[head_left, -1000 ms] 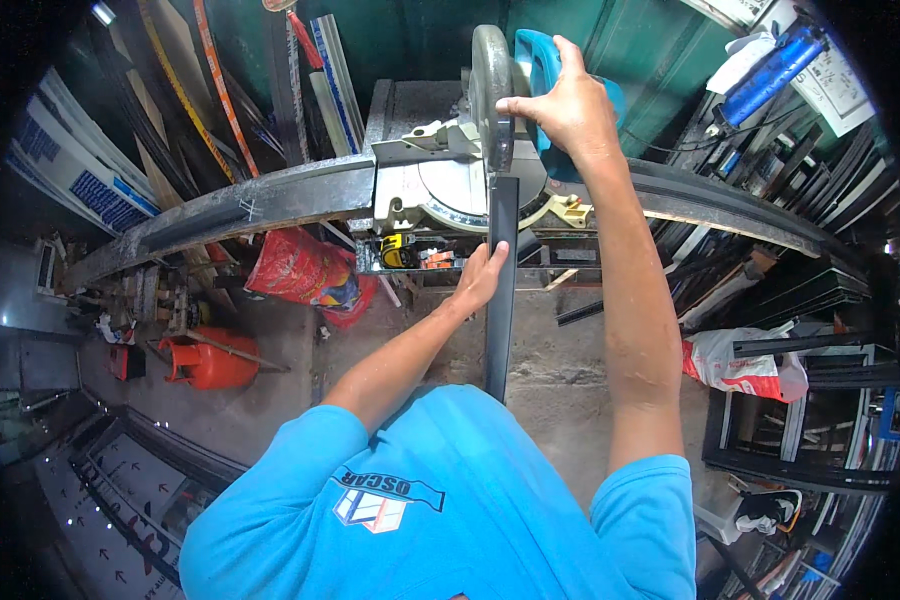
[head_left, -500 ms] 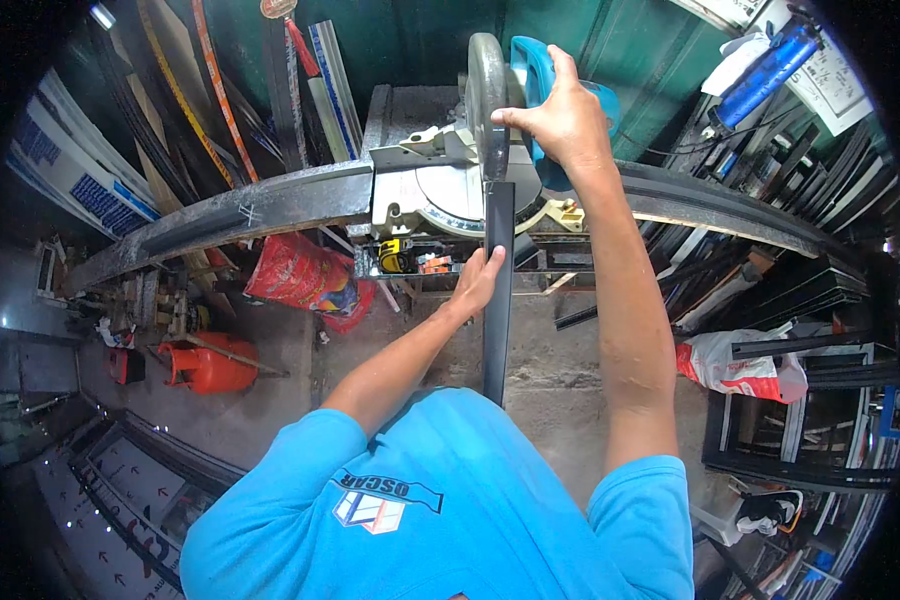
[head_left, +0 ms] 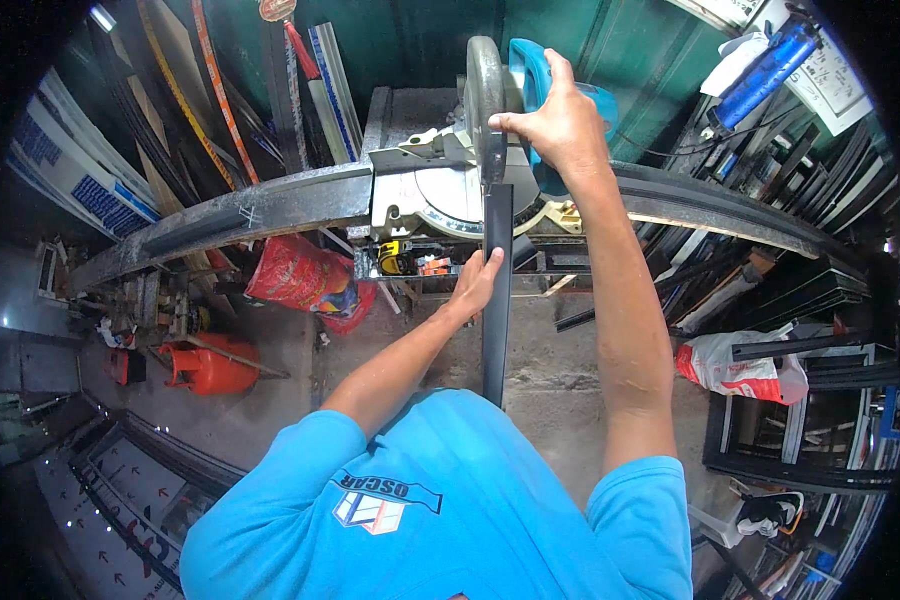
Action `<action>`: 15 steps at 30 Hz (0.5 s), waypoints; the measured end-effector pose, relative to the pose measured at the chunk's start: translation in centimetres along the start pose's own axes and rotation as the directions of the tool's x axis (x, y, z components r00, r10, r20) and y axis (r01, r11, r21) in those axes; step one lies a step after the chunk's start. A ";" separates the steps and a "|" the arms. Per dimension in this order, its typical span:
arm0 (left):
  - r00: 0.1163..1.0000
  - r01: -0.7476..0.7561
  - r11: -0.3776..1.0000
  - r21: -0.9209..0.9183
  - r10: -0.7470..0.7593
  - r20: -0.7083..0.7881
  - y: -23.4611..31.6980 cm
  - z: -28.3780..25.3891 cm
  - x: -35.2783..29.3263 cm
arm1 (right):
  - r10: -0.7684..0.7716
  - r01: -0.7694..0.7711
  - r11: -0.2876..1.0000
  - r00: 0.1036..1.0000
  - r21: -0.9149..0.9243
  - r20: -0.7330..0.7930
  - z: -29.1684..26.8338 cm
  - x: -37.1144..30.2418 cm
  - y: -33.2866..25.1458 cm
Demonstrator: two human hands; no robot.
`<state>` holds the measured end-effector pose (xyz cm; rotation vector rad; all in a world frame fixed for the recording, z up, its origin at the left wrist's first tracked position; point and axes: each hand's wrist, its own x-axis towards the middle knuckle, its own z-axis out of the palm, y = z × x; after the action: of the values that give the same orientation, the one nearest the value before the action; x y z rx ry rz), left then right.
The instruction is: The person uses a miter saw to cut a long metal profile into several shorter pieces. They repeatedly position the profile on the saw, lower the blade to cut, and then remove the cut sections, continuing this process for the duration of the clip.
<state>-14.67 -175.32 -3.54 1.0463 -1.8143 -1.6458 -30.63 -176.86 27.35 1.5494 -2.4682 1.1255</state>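
Observation:
A teal miter saw [head_left: 529,85] with a round grey blade guard [head_left: 486,90] stands on the bench in front of me. My right hand [head_left: 568,122] grips the saw's upper body, its thumb stretched over to the guard and the other fingers around the teal handle, partly hidden. A long dark metal bar [head_left: 497,310] runs from the saw base [head_left: 448,195] back toward my chest, its far end under the guard. My left hand [head_left: 477,283] holds the bar from its left side, below the base; most of its fingers are hidden.
A long bench [head_left: 260,212] extends to both sides of the saw. Below it are a red sack [head_left: 305,280], a yellow tape measure [head_left: 392,256] and an orange gas cylinder [head_left: 213,364]. Metal strips [head_left: 335,90] lean at the back; a white-and-red bag [head_left: 745,365] lies right.

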 end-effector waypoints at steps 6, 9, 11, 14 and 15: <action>1.000 0.000 1.000 -0.001 0.000 0.012 0.2 -0.1 -0.2 | -0.046 0.045 0.999 0.997 -0.009 -0.058 0.5 -0.1 0.3; 1.000 -0.026 0.999 -0.029 0.026 0.002 0.1 0.0 -0.1 | -0.026 0.026 1.000 0.999 -0.005 -0.027 0.2 0.0 0.2; 1.000 -0.023 0.999 -0.042 0.023 -0.003 -0.3 0.0 0.0 | -0.012 0.012 1.000 1.000 -0.002 -0.004 0.2 0.0 0.0; 1.000 0.020 0.999 -0.039 -0.019 0.021 0.0 -0.1 -0.1 | -0.002 0.002 1.000 1.000 0.000 0.006 0.1 0.0 0.1; 0.999 0.023 0.999 -0.036 -0.022 0.024 0.2 -0.1 -0.2 | 0.001 -0.001 1.000 1.000 0.007 0.008 0.0 -0.1 0.1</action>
<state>-14.54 -175.25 -3.31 1.0398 -1.7870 -1.7042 -30.65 -176.80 27.26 1.5586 -2.4729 1.1313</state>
